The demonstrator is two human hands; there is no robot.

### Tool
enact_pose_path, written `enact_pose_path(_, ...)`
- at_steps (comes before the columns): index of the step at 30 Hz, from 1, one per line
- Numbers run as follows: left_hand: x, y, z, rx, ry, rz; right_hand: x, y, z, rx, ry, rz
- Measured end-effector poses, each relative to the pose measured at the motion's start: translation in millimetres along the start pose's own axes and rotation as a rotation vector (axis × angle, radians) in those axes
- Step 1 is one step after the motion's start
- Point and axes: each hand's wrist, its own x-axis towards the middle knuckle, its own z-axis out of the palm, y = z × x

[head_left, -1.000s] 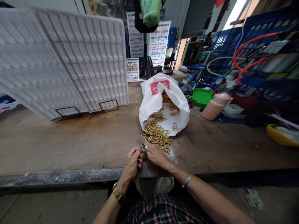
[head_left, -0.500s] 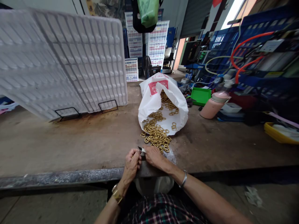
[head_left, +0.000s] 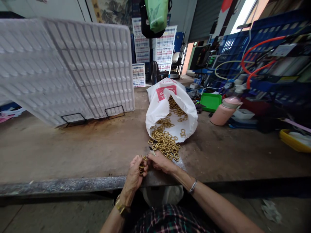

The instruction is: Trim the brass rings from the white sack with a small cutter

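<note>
— Where are the hands?

— Both at the near edge of the workbench (head_left: 73, 152), close together. The left hand (head_left: 135, 173) is curled shut around a small stack of brass rings (head_left: 142, 166) — a few gold edges show between its fingers. The right hand (head_left: 160, 161) is pinched closed on a small pointed metal tool (head_left: 151, 150), whose tip sticks up just above the knuckles and beside the rings in the left hand. What kind of tool it is, I cannot tell.

— And the rest of the rings?

— A loose pile of brass rings (head_left: 165, 144) lies on the bench just beyond the right hand, spilling from the mouth of a white plastic bag (head_left: 157, 110) with a red label. More rings lie further up inside the bag.

— What else is about?

— To the left, well apart from the hands, white moulded plastic trays (head_left: 73, 64) lean upright on black wire stands (head_left: 114, 111). To the right of the bag sit a green tray (head_left: 210, 101) and a pink flask (head_left: 224, 111), the flask lying tilted. A yellow tub (head_left: 291, 142) is at the far right edge. Stacked white crates (head_left: 165, 45) stand in the background, and a green bag (head_left: 156, 13) hangs above.

— Anything on the wrists?

— A gold watch (head_left: 120, 206) on the left, a silver bangle (head_left: 193, 186) on the right.
</note>
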Motion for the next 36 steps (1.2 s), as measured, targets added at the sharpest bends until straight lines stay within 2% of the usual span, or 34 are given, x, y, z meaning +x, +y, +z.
enact_pose_path(3,-1.3,-1.8,-3.1,0.016,-0.017,-0.008,-3.2,-5.0,1.7,0.032,-0.052,0.002)
enact_pose_path(6,-2.7,-3.2,-4.5,0.031,-0.009,-0.025,-3.7,-9.1,1.5,-0.035,0.038,-0.090)
enact_pose_path(9,-1.6,-5.5,-5.2,0.030,0.053,-0.024,-3.0,-10.6,0.6,-0.162,0.126,-0.215)
enact_pose_path(12,0.2,-7.1,-4.7,0.026,0.104,-0.022,-3.3,-9.3,0.1,-0.305,0.156,-0.335)
enact_pose_path(17,-1.0,-5.2,-1.5,0.092,0.072,-0.039,-5.9,-6.0,-0.5,-0.513,0.199,-0.436)
enact_pose_path(20,-1.4,-3.9,-0.3,0.106,0.068,-0.032,-5.5,-5.6,0.3,-0.479,0.207,-0.423)
enact_pose_path(25,-0.1,-5.1,0.4,0.079,0.127,0.034,-3.2,-4.6,3.5,-0.225,0.166,-0.306)
enact_pose_path(29,-0.6,-5.9,-0.7,0.070,0.104,0.025,-3.9,-2.1,6.1,-0.159,0.120,-0.281)
enact_pose_path(32,-1.1,-5.6,-3.7,0.034,0.054,-0.032,-4.0,-0.9,4.9,-0.264,0.133,-0.307)
enact_pose_path(36,0.8,-4.9,-7.7,-0.025,0.011,-0.105,-4.2,0.1,-1.0,-0.662,0.172,-0.388)
